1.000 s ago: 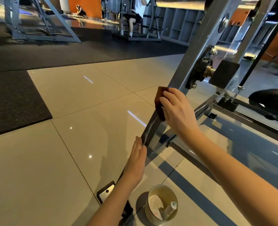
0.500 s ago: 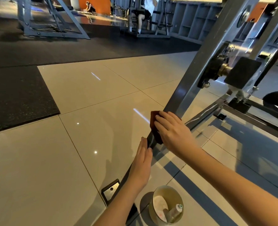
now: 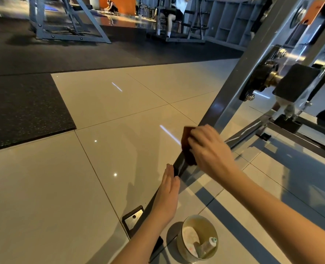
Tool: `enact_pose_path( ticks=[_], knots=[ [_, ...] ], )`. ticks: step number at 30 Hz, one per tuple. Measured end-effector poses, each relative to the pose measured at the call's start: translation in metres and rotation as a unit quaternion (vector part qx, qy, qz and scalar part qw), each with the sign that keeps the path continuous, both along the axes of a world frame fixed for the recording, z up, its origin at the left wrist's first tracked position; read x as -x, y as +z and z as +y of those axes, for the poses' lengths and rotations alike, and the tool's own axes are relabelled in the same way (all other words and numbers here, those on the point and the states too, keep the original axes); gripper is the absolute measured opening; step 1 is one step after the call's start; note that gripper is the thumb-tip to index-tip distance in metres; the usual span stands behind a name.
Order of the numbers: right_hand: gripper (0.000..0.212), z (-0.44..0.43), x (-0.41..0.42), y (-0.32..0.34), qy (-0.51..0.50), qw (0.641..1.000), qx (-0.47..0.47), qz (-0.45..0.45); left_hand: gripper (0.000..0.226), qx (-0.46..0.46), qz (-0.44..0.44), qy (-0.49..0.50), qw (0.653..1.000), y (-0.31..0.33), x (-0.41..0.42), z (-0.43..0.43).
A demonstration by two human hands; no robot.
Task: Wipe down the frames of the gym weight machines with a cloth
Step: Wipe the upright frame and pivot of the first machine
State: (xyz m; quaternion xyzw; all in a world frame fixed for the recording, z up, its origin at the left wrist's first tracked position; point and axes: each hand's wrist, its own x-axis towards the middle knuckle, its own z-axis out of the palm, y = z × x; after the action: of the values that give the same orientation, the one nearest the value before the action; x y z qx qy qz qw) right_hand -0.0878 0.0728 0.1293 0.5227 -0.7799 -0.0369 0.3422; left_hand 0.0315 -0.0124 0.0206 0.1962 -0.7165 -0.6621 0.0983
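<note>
Pale glossy floor [image 3: 43, 187] tiles fill most of my view, bordered at left and across the back by a dark speckled rubber mat [image 3: 24, 111]. From the upper right, the grey steel frame [image 3: 228, 107] of a weight machine slants down to the lower middle, where it meets the floor at a bolted base plate [image 3: 133, 220]. High on that beam I make out a black pivot bearing [image 3: 260, 79] with a brass hub and, just beside it, a square black pad [image 3: 295, 82]. Far behind, a second grey machine [image 3: 62, 21] stands on the mat, and a seated person [image 3: 172, 14] occupies another.

Both bare forearms reach in from the bottom edge. The right hand [image 3: 211, 153] comes in from the right with fingers curled over a dark brown cloth [image 3: 187, 147], gripping it and pressing it against the slanted beam at about mid-height. The cloth wraps the beam's dark near face, and its lower edge hangs just below the knuckles. The left hand [image 3: 167, 197] lies lower on the same beam, palm flat and fingers straight together, holding nothing, its fingertips just short of the cloth.

On the floor just right of the left forearm sits a small round bowl [image 3: 179, 242]. It holds a pale crumpled rag and a small tube [image 3: 208, 244] with a light cap leaning against its wall.
</note>
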Motion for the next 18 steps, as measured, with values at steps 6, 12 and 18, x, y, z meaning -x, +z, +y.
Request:
enact_pose_path(
  ticks=[6, 12, 18],
  knots=[
    [0.047, 0.004, -0.016, -0.031, 0.007, 0.999, -0.036, -0.014, 0.051, -0.011, -0.003, 0.005, 1.000, -0.008, -0.002, 0.001],
    [0.043, 0.002, 0.003, -0.004, 0.003, 1.000, 0.009, 0.003, 0.051, -0.015, 0.005, 0.006, 1.000, -0.007, -0.002, 0.001],
    [0.056, 0.008, -0.012, -0.039, 0.025, 0.998, -0.031, -0.049, 0.052, -0.020, 0.001, 0.012, 1.000, -0.012, -0.003, 0.003]
  ],
)
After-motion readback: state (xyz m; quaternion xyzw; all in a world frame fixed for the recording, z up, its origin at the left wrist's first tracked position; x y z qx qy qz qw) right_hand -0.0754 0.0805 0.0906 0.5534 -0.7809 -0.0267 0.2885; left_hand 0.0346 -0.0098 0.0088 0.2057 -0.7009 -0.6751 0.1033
